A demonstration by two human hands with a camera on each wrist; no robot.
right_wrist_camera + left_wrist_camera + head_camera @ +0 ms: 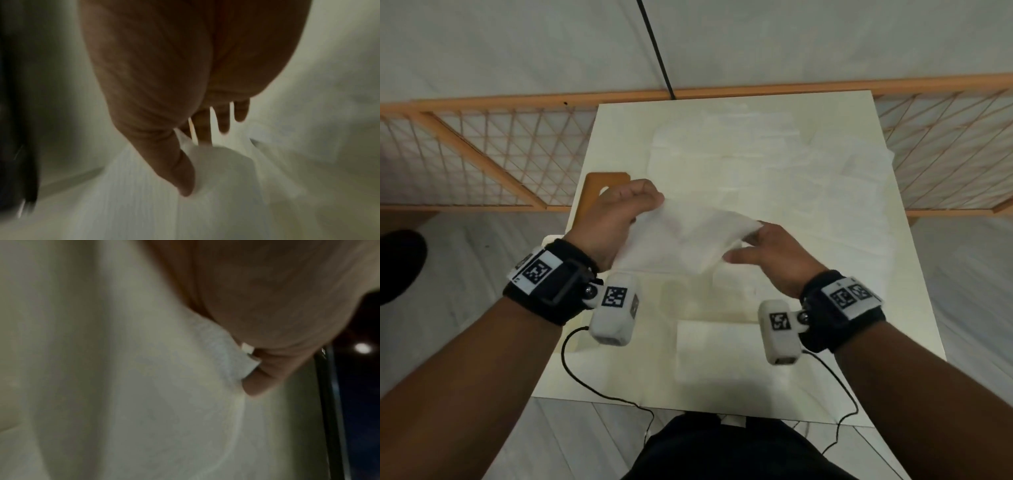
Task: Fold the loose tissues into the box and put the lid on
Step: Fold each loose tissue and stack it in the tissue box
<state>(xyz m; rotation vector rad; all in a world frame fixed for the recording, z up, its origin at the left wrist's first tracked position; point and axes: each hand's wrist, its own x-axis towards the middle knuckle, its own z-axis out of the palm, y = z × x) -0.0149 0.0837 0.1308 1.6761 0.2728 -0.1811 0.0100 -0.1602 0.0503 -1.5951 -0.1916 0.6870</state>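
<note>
Both hands hold one white tissue (685, 236) stretched between them above the middle of the pale table (914, 308), clear of its surface. The left hand (616, 219) has its fingers curled, pinching the tissue's upper left corner; the left wrist view shows a fingertip (257, 386) against the sheet's edge. The right hand (774, 257) pinches the opposite end between thumb (176, 170) and fingers, the thumb stretched out along the sheet. More loose tissues (774, 144) lie spread flat over the table's far half, toward the far right corner. An orange-brown lid (606, 180) with a cut-out rests at the table's left edge, partly hidden behind the left hand. Another flat white sheet (726, 349) lies near the table's front edge.
</note>
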